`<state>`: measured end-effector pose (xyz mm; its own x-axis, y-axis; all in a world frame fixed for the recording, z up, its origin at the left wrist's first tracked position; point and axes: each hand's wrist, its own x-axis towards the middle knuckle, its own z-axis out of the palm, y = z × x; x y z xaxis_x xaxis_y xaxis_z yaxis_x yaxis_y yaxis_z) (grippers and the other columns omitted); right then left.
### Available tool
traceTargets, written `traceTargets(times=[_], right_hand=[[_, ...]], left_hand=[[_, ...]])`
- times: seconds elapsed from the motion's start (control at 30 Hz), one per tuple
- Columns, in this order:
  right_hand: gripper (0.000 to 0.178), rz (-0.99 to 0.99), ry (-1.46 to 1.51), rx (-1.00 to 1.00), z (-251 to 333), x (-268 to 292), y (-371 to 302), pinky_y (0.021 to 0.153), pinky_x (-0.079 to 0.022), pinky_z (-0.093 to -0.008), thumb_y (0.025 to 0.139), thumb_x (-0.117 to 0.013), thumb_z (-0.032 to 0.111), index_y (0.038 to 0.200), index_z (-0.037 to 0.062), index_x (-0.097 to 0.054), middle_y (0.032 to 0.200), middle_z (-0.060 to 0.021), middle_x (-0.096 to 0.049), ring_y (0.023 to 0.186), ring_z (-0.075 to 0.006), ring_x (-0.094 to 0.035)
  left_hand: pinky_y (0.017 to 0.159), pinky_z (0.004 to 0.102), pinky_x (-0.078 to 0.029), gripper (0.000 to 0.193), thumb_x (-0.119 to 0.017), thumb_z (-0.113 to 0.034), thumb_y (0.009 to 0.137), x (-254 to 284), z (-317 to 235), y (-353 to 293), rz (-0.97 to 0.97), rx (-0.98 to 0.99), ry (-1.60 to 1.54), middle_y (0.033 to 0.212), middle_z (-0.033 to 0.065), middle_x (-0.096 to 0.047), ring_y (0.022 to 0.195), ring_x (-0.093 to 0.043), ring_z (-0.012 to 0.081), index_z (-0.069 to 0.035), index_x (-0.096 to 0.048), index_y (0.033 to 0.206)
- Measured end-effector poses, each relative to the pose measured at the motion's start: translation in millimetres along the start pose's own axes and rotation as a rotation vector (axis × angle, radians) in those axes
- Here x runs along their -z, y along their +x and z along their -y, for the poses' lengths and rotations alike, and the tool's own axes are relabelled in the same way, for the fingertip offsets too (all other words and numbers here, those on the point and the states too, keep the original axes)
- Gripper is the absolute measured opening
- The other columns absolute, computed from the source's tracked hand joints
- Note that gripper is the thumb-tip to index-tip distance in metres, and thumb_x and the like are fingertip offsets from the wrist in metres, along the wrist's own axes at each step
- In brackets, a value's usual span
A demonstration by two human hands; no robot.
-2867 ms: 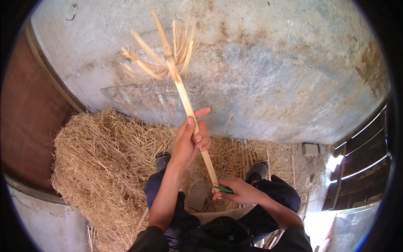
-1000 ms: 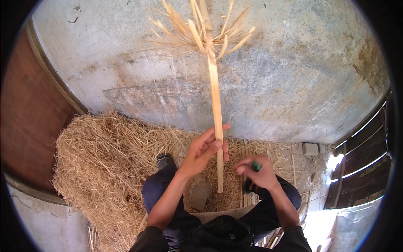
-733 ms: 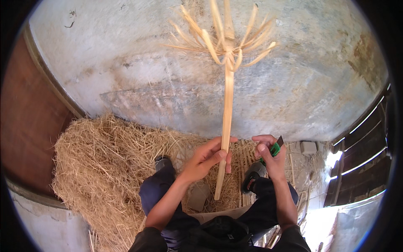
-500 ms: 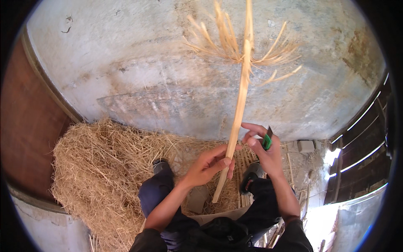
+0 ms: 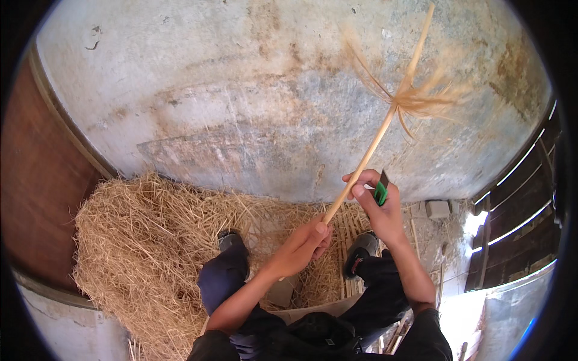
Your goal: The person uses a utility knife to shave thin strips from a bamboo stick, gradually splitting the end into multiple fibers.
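A pale wooden stick (image 5: 371, 145) slants up and to the right in front of the wall. A tuft of thin curled shavings (image 5: 424, 103) fans out from its upper part, blurred by motion. My left hand (image 5: 299, 248) is closed around the stick's lower end. Higher up, my right hand (image 5: 385, 216) pinches the stick between thumb and fingertips. That same hand also keeps a green-handled utility knife (image 5: 380, 191), its dark blade pointing up and away from the wood.
A large heap of straw-like shavings (image 5: 138, 234) lies to the left, spreading around my feet. A stained grey wall (image 5: 241, 108) rises ahead. Right of my feet sits a grey block (image 5: 438, 209), near dark slatted boards (image 5: 518, 222). A brown panel (image 5: 45, 180) stands far left.
The stick has tilted to the right and turned, and its shavings have swung right. My left hand has closed around the lower end; my right fingers have come onto the stick.
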<state>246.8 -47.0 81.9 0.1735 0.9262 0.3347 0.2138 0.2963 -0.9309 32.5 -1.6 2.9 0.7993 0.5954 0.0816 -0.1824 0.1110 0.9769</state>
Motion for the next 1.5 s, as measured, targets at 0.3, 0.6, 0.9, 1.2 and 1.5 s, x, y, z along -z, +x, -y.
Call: traceTargets(times=[0.3, 0.6, 0.9, 1.2, 1.5], right_hand=[[0.027, -0.018, -0.588, 0.302, -27, 14, -28, 0.065, -0.054, -0.0368, 0.103, -0.077, 0.019, 0.122, 0.0017, -0.067, 0.087, -0.0112, -0.068, 0.071, -0.0276, -0.07], [0.032, 0.065, -0.823, 0.52, -42, 2, -32, 0.059, -0.057, -0.0369, 0.092, -0.088, 0.025, 0.114, 0.007, -0.072, 0.093, -0.0069, -0.071, 0.071, -0.0268, -0.072], [0.026, -0.009, -0.782, 0.554, -42, -7, -34, 0.056, -0.057, -0.0344, 0.091, -0.089, 0.023, 0.106, 0.0062, -0.074, 0.089, -0.0062, -0.076, 0.066, -0.0239, -0.073], [0.028, -0.012, -0.769, 0.488, -38, -9, -35, 0.059, -0.057, -0.0357, 0.086, -0.092, 0.016, 0.105, 0.0016, -0.077, 0.085, -0.0099, -0.076, 0.066, -0.0284, -0.075], [0.027, -0.04, -0.812, 0.498, -38, -8, -34, 0.058, -0.057, -0.036, 0.087, -0.092, 0.017, 0.103, 0.0014, -0.077, 0.084, -0.0106, -0.076, 0.066, -0.0295, -0.075]], left_hand=[[0.061, 0.0325, -0.043, 0.039, -0.042, -0.04, 0.122, -6, -1, -5, -0.197, -0.044, 0.391, 0.079, 0.0012, -0.052, 0.068, -0.052, 0.0122, -0.004, -0.053, 0.11], [0.063, 0.044, -0.041, 0.026, -0.05, -0.025, 0.119, -10, -6, -5, -0.241, -0.077, 0.553, 0.074, 0.015, -0.054, 0.065, -0.054, 0.0297, -0.001, -0.052, 0.11], [0.059, 0.055, -0.04, 0.026, -0.052, -0.023, 0.119, -17, -9, -5, -0.295, -0.135, 0.615, 0.07, 0.0271, -0.056, 0.069, -0.059, 0.0547, 0.002, -0.051, 0.111], [0.057, 0.0465, -0.04, 0.028, -0.05, -0.023, 0.119, -18, -5, -6, -0.326, -0.105, 0.627, 0.068, 0.0195, -0.053, 0.057, -0.054, 0.0386, 0.002, -0.062, 0.116], [0.058, 0.0565, -0.042, 0.027, -0.05, -0.025, 0.119, -21, -11, -3, -0.332, -0.093, 0.653, 0.069, 0.0266, -0.059, 0.065, -0.06, 0.0522, 0.0, -0.058, 0.111]])
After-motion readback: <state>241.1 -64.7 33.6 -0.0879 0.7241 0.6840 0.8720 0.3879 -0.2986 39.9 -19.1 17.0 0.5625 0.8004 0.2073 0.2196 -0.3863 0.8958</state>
